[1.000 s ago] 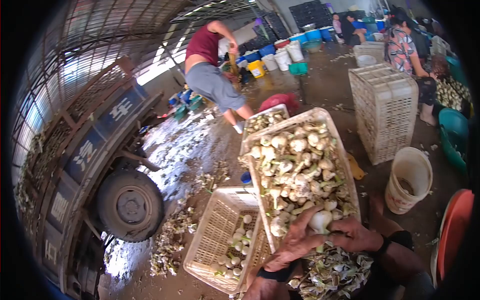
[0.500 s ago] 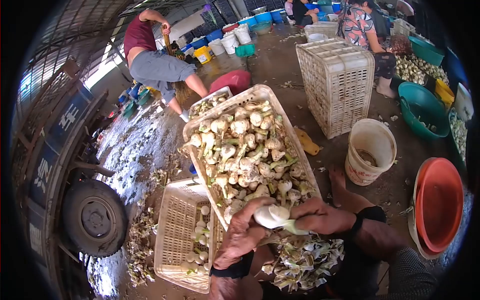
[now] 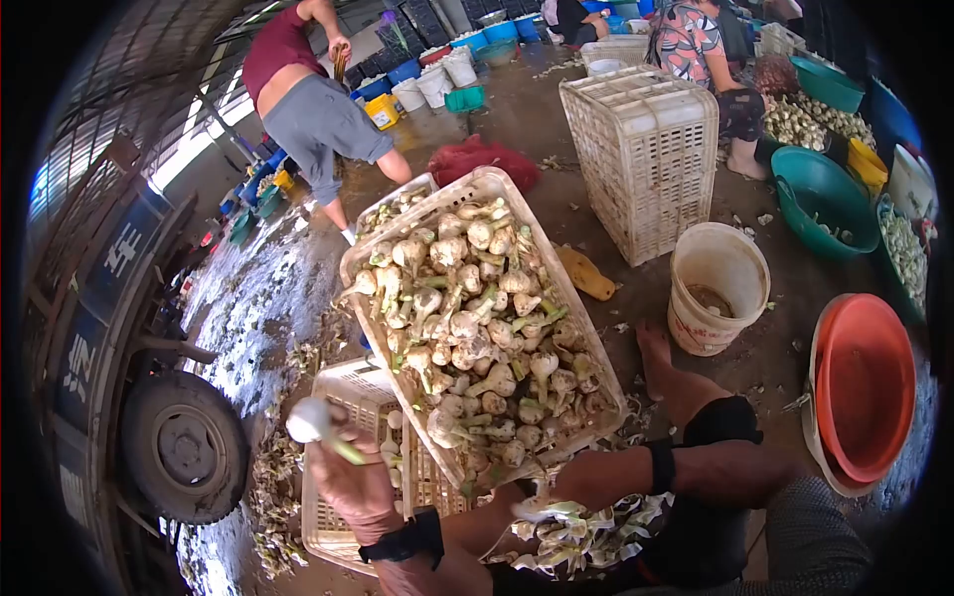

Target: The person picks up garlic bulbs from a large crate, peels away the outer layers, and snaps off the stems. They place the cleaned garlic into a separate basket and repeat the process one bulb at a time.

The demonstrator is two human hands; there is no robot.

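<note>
A peeled white garlic bulb (image 3: 310,420) with a short green stem is at the fingers of my left hand (image 3: 353,487), which is closed on it above the lower left crate (image 3: 333,526). Several clean bulbs (image 3: 395,447) lie in that crate, partly hidden by the hand. My right hand (image 3: 596,479) is low, just past the near edge of the big crate (image 3: 606,412), its fingers bent around pale garlic skin (image 3: 537,505). Under it lies a heap of stripped skins (image 3: 596,541). The big crate is full of unpeeled garlic (image 3: 487,328) with cut stems.
A white bucket (image 3: 717,288) and stacked red basins (image 3: 870,387) stand to the right, with a tall upturned crate (image 3: 641,159) beyond. A person in grey shorts (image 3: 323,129) stands at the back left. A truck wheel (image 3: 185,447) is on the left.
My left hand has carried the white bulb leftward from the big crate's near edge to above the lower left crate. My right hand has parted from it and dropped lower. The standing person has shifted.
</note>
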